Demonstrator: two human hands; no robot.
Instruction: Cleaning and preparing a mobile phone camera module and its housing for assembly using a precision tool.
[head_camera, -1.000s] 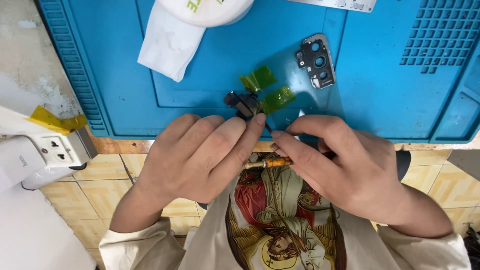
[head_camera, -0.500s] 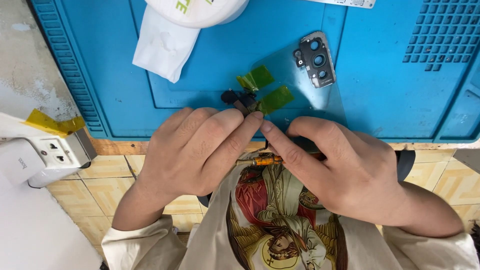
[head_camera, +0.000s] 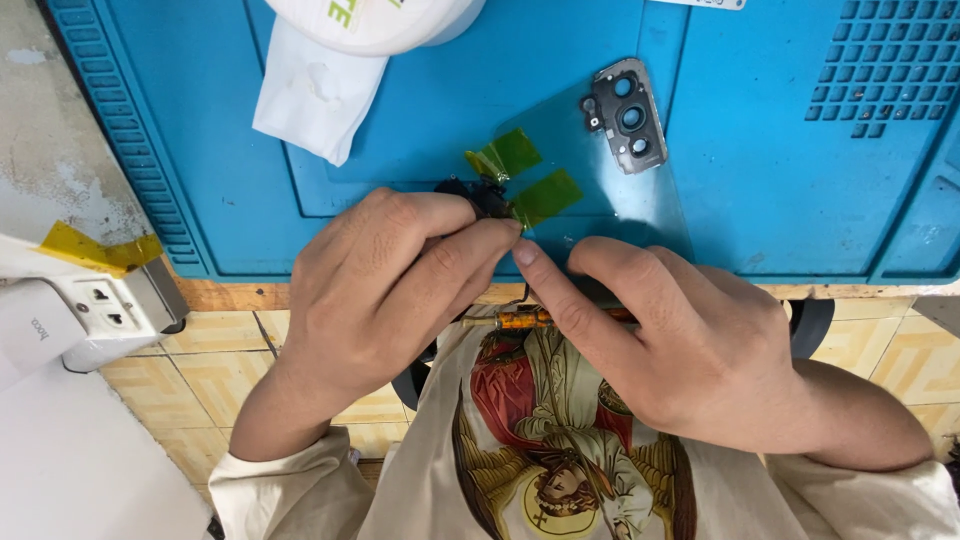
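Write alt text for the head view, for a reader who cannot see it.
Two hands meet at the near edge of a blue mat: the left hand pinches a small dark part with green tape tabs, and the right hand holds an amber-handled tool beside it. A clear phone back with a camera frame lies beyond, near a white cloth.

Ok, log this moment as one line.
left hand: pinching small dark part with green tape | right hand: fingertip at same part, holding amber-handled tool | surface: blue mat
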